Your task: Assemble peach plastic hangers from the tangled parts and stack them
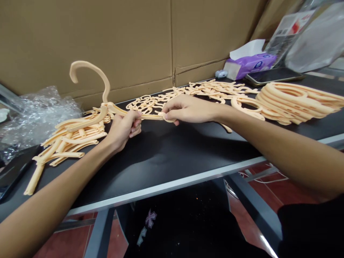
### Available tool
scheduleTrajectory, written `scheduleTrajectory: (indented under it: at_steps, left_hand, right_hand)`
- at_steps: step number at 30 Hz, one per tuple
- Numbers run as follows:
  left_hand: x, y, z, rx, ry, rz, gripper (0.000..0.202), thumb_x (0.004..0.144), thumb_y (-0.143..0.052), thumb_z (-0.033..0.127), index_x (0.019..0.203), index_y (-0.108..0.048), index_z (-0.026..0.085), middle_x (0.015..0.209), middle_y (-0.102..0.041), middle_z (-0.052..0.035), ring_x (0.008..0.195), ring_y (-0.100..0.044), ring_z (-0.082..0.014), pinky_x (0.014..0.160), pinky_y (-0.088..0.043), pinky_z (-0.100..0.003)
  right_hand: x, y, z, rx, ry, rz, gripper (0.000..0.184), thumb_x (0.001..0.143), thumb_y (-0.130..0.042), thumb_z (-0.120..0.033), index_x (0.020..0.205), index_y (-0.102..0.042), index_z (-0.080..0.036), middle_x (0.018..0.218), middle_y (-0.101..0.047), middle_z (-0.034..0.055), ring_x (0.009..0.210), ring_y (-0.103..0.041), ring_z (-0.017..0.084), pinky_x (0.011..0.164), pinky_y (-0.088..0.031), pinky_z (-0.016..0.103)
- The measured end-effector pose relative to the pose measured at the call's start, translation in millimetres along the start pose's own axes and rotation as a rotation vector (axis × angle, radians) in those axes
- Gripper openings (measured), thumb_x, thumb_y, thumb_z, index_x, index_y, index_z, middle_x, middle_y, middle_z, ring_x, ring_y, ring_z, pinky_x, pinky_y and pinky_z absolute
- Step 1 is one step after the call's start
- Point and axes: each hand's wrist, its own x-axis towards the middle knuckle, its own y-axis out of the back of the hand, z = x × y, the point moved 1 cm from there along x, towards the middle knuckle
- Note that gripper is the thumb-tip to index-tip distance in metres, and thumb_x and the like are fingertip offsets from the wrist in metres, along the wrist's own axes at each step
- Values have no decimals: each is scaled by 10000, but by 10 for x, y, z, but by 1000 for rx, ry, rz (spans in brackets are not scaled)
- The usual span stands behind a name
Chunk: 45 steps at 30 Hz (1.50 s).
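Note:
A peach plastic hanger (103, 91) with a tall hook stands above the black table (166, 154). My left hand (123, 129) is closed round its arm near the middle. My right hand (188, 109) pinches a small peach ring piece (164, 116) at the end of that arm. Both hands hover just over the table top, close together.
A pile of hanger arms (70, 138) lies at the left, small peach ring parts (206, 89) at the back, stacked oval pieces (295, 100) at the right. Crumpled clear plastic (34, 114), a tissue pack (249, 64), a phone (274, 76) and a cardboard wall (134, 43) surround them.

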Motion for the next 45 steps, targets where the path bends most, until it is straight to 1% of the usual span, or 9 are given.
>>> scheduleTrajectory:
  at_steps: [6,11,17,21,24,28,31,35,45]
  left_hand:
    - [2,9,0,-13,1,-3,304,777,-583,203,528,-409,197,461,-363,73,348,-279,-30,394,-221,-211]
    - [-6,-1,0,-23,28,-1,291,767,-651,251,570,-445,193,479,-401,72,366,-301,-30,399,-233,-208]
    - [-17,-6,41,-20,47,-40,369,800,-729,450,675,-489,201,472,-408,78,378,-282,-40,413,-255,-206]
    - [-47,0,53,47,45,-125,477,807,-673,616,620,-573,188,434,-363,59,376,-292,-70,398,-203,-232]
    - [-147,-8,58,307,-134,-148,474,860,-614,589,600,-635,193,442,-415,24,410,-374,-110,431,-259,-262]
    - [-346,-78,81,874,-721,-117,214,830,-704,370,673,-676,227,586,-601,-10,532,-489,-141,597,-402,-302]
    - [-407,-122,77,1148,-970,-14,88,843,-713,318,795,-695,247,780,-704,-58,727,-633,-231,739,-478,-381]
    - [-352,-114,38,1336,-1073,114,74,911,-649,237,977,-671,212,1024,-752,-116,964,-693,-305,875,-509,-450]
    - [-297,-38,-17,1276,-943,46,140,1024,-526,203,1013,-661,164,994,-757,-100,898,-697,-222,781,-505,-322]
  right_hand:
    - [-7,-45,-53,-109,50,106,244,904,-647,-354,747,-644,-168,653,-519,-33,677,-444,116,675,-302,299]
    - [8,-76,-33,-150,72,186,255,891,-625,-289,668,-567,-180,630,-471,-41,658,-404,111,657,-275,303]
    - [19,-107,0,-101,148,329,314,944,-601,-304,668,-502,-193,611,-409,-55,636,-365,105,633,-257,307]
    - [4,-104,6,-13,190,416,345,962,-621,-343,676,-499,-193,635,-430,-46,663,-372,108,639,-273,303]
    - [-9,-93,3,36,171,452,359,964,-622,-377,679,-499,-198,646,-444,-38,660,-374,111,631,-278,303]
    - [-12,-127,-18,-43,236,446,336,943,-588,-325,659,-448,-211,619,-390,-50,628,-354,105,616,-270,296]
    - [1,-200,-32,-116,306,398,340,925,-566,-312,640,-407,-217,590,-378,-55,613,-350,100,605,-265,284]
    - [16,-286,-19,-130,330,323,300,909,-547,-320,646,-457,-209,569,-417,-57,575,-362,90,576,-264,273]
    - [18,-243,9,-152,258,232,300,923,-559,-326,664,-476,-201,603,-440,-50,606,-403,94,591,-281,261]
